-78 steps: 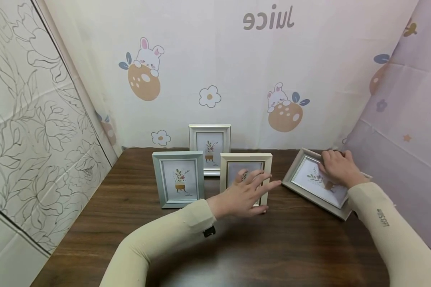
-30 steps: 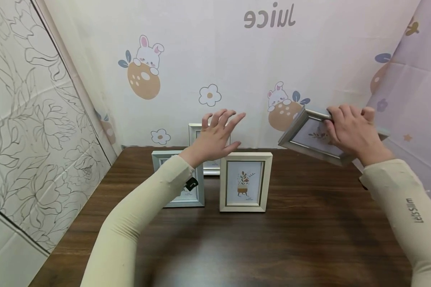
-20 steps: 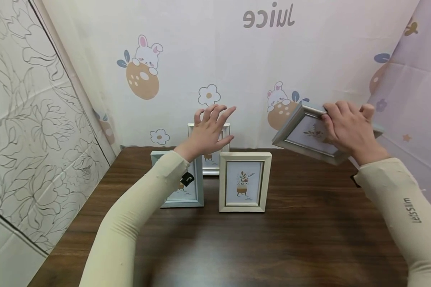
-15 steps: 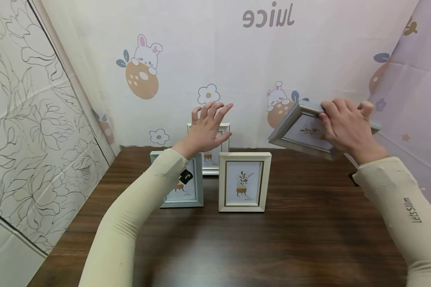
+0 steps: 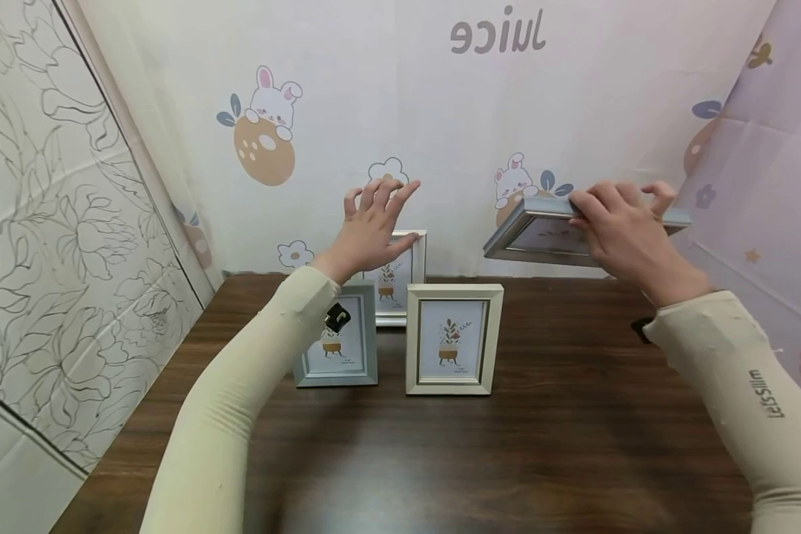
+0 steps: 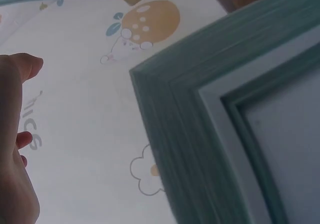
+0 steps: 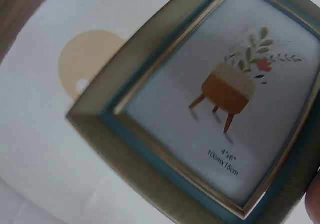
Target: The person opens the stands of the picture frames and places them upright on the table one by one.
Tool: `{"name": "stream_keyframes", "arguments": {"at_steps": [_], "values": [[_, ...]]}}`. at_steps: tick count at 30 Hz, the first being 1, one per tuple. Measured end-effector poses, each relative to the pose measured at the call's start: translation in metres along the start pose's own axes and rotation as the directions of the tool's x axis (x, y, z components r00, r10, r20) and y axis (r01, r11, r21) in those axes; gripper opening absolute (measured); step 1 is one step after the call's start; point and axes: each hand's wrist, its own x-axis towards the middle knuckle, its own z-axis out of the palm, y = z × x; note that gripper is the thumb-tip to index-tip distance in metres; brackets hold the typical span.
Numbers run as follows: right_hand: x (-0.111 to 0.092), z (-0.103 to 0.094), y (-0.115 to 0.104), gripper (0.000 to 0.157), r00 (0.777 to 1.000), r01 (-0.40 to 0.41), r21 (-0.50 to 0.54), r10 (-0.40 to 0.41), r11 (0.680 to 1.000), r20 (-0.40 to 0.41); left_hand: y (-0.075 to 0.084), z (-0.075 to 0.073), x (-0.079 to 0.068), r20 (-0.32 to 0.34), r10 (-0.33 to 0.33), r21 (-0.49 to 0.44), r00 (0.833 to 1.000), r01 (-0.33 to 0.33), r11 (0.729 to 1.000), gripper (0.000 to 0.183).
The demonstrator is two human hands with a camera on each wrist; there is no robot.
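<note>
My right hand grips a silver-grey picture frame by its edge. The frame is off the table and tilted, so its front shows only as a narrow strip in the head view. In the right wrist view the picture frame fills much of the picture, with a potted plant print inside. My left hand hovers with spread fingers, holding nothing, and partly covers a white picture frame. Below the left forearm stands a blue-green picture frame, also near in the left wrist view. A cream picture frame stands upright beside it.
The dark wooden table carries the three standing frames near its back. Behind them hangs a white cloth printed with rabbits and flowers. A flower-patterned panel borders the left side, and a pale cloth the right.
My right hand has raised the silver-grey picture frame from the table, moved it left and tipped it flatter. My left hand has risen and moved left, away from the cream picture frame.
</note>
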Motion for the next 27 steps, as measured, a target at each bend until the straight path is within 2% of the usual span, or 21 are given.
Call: {"name": "stream_keyframes", "arguments": {"at_steps": [9, 15, 22, 27], "values": [[0.007, -0.005, -0.008, 0.042, 0.998, 0.061, 0.010, -0.061, 0.998, 0.018, -0.005, -0.005, 0.001, -0.030, 0.003, -0.030, 1.000, -0.003, 1.000, 0.076], [0.009, -0.004, -0.015, 0.037, 0.993, 0.108, -0.007, -0.108, 0.994, -0.049, -0.005, -0.011, 0.004, -0.045, 0.018, -0.006, 0.999, -0.018, 1.000, 0.073], [0.006, -0.001, -0.022, 0.036, 0.989, 0.114, 0.038, -0.110, 0.993, -0.096, -0.006, -0.019, 0.010, -0.047, 0.048, 0.043, 0.998, -0.046, 0.998, 0.068], [0.005, 0.001, -0.029, 0.031, 0.977, 0.161, 0.050, -0.152, 0.986, -0.153, -0.007, -0.025, 0.013, -0.066, 0.080, 0.070, 0.995, -0.075, 0.995, 0.066]]}}
